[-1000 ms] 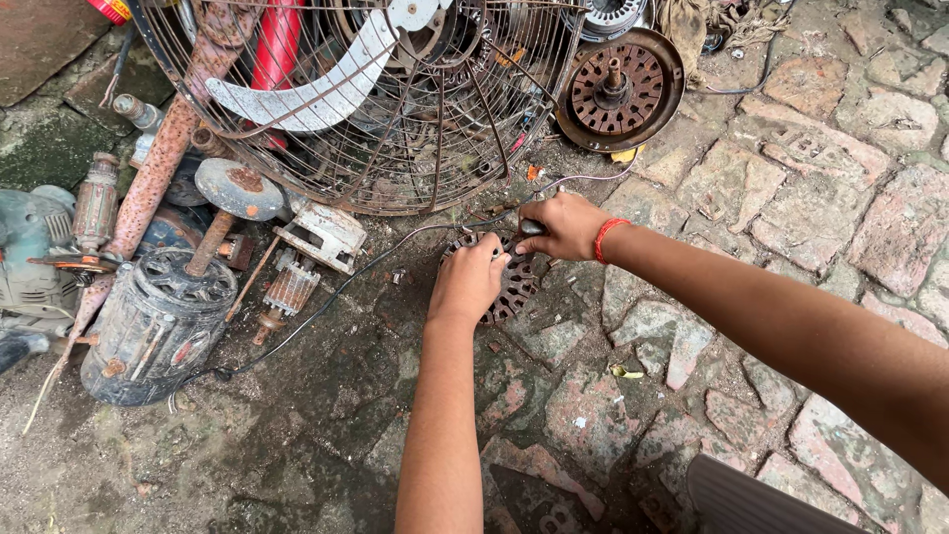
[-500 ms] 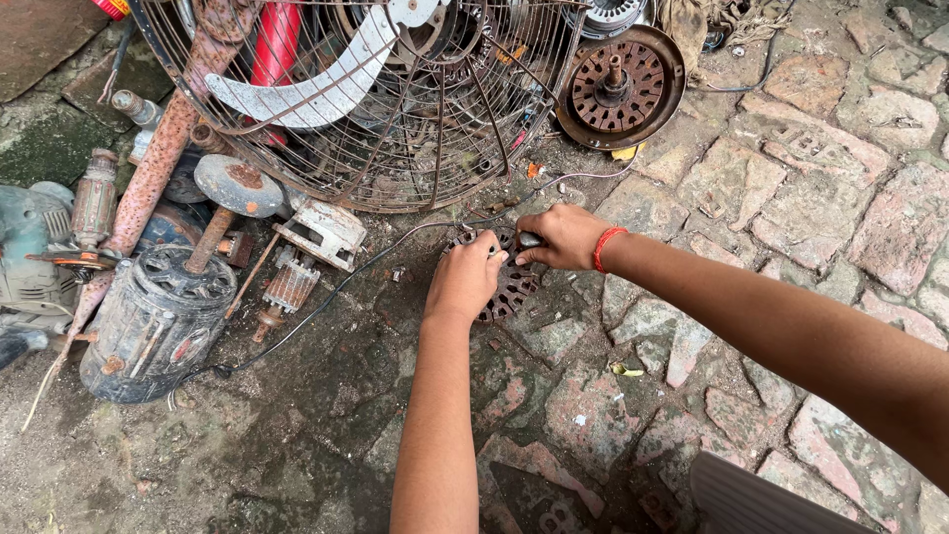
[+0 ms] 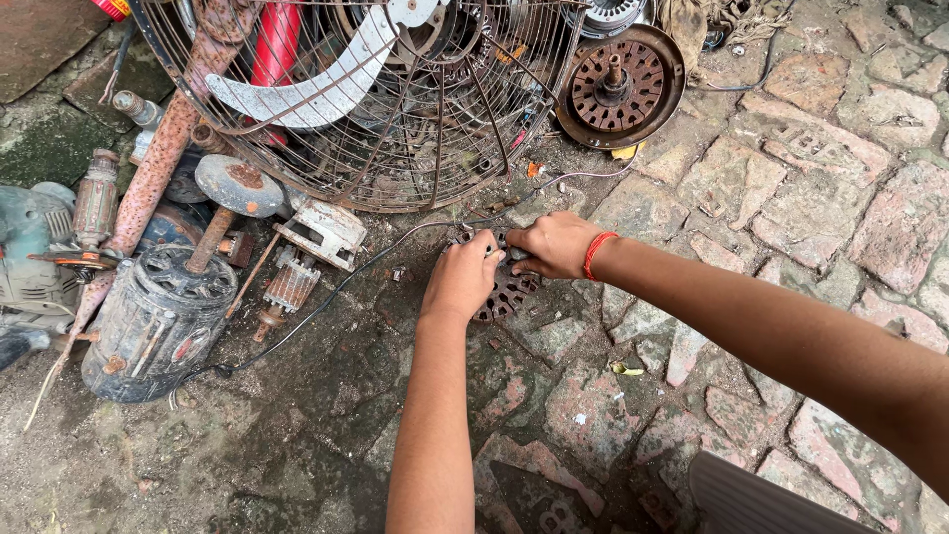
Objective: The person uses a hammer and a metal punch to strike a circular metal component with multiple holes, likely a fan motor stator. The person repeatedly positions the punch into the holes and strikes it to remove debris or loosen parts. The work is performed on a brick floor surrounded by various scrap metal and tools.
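Inspector: On the worn brick paving, at centre of view, both hands rest on a rusty round motor part with slots around its edge. It lies flat on the ground, just in front of the wire fan guard.

Clerk: State of the hands?

Inspector: Left hand is curled down over the part's left side, fingers together and pressed on it. Right hand is closed over the upper right edge, a red band at its wrist. Whether either truly clamps the part or only presses on it, I cannot tell; the fingertips are hidden.

Clerk: Surroundings?

Inspector: A thin dark wire runs from near the part leftward to a grey motor housing standing upright. Between them lie a small rusted armature and a pale metal bracket. Behind the guard, a white fan blade and a red piece. At upper right, well apart from the hands, a round rusted rotor plate lies flat. A rusty pipe leans diagonally at left.
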